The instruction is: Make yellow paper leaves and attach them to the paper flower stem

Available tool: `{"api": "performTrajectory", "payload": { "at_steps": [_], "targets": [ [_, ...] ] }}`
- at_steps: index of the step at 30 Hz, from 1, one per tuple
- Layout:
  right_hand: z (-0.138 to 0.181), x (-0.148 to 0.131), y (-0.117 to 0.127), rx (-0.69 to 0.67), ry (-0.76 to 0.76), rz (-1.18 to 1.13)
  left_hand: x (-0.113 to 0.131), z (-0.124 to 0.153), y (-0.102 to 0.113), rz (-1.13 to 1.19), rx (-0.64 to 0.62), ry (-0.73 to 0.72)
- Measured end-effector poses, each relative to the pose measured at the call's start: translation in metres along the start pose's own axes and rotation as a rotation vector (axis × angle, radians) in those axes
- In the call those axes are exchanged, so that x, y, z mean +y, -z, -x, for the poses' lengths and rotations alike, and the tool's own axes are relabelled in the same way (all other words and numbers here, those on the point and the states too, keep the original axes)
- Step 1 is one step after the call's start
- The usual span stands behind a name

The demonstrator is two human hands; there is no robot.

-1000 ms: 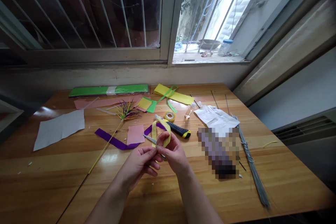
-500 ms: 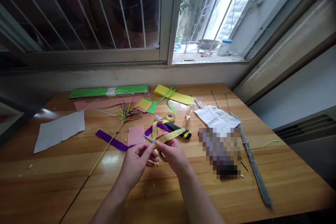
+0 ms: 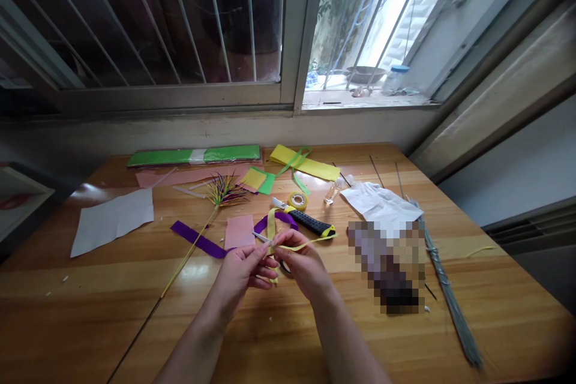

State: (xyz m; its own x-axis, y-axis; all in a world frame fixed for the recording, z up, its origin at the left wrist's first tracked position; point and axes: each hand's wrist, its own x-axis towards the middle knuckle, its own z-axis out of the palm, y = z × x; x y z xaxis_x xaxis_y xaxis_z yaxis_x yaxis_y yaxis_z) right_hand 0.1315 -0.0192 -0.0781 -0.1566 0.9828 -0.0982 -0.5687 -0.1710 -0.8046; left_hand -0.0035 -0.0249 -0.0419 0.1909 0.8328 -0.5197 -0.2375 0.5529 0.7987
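Observation:
My left hand [image 3: 243,273] and my right hand [image 3: 303,264] meet at the middle of the table, both pinching a narrow yellow paper strip [image 3: 315,242]. Its free end sticks out to the right past my right hand. Beneath my fingers is a pair of scissors [image 3: 261,237], with a blade tip and part of a dark handle showing; the rest is covered. A purple paper strip [image 3: 198,239] curls behind my hands, and a pink paper square [image 3: 239,232] lies beside it. Left of my left hand lies a long stem [image 3: 186,258] topped with a fringed yellow, purple and green tuft [image 3: 225,191].
Behind my hands lie a utility knife [image 3: 310,221], a tape roll [image 3: 297,200] and a small clear bottle [image 3: 332,192]. Green folded paper [image 3: 157,158] and yellow folded paper [image 3: 310,165] lie at the back. White tissue [image 3: 382,204] and a wire bundle [image 3: 452,306] are at right.
The strip's free end has turned from broad side to nearly edge-on and dropped slightly. My fingers have shifted a little on it. The whole view has moved slightly left.

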Motion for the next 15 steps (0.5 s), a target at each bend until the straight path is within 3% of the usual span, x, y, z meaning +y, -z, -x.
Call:
{"api": "performTrajectory", "payload": {
  "at_steps": [15],
  "targets": [
    [0.003,-0.004,-0.004,-0.062,-0.004,-0.049,-0.003,0.001,0.012,0.086,-0.108,0.055]
  ]
}}
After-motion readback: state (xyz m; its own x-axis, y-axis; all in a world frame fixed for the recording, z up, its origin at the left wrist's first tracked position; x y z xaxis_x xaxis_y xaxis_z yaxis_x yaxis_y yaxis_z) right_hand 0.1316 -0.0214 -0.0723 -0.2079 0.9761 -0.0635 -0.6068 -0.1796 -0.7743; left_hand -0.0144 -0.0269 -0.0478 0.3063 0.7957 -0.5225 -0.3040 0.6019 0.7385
